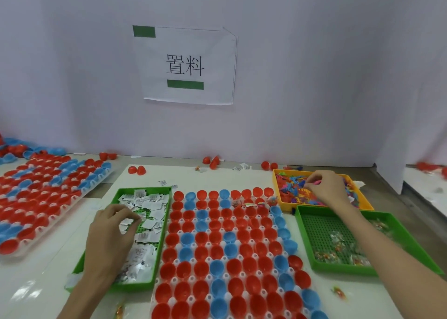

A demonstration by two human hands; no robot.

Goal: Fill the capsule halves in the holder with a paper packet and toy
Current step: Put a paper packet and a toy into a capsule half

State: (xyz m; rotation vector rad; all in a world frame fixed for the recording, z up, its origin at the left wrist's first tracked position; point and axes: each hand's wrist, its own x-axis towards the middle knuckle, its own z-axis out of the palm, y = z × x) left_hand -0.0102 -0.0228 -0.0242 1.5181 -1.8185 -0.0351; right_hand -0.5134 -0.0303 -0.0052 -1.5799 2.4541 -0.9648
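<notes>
A white holder (pixel 227 243) in the middle carries rows of red and blue capsule halves; a few in its far right rows hold a packet and toy. My left hand (pixel 108 231) hovers over the green tray (pixel 142 190) of white paper packets and pinches a paper packet (pixel 125 222) with curled fingers. My right hand (pixel 326 188) reaches into the yellow tray (pixel 362 202) of small coloured toys, and its fingertips pinch a pink toy (pixel 315 182).
A second green tray (pixel 307 241) at the right holds small clear wrapped items. Another holder of capsule halves (pixel 43 197) lies at the left. Loose red capsule halves (pixel 136 170) and stray packets sit along the back wall. A wrapped item (pixel 338 293) lies near the front right.
</notes>
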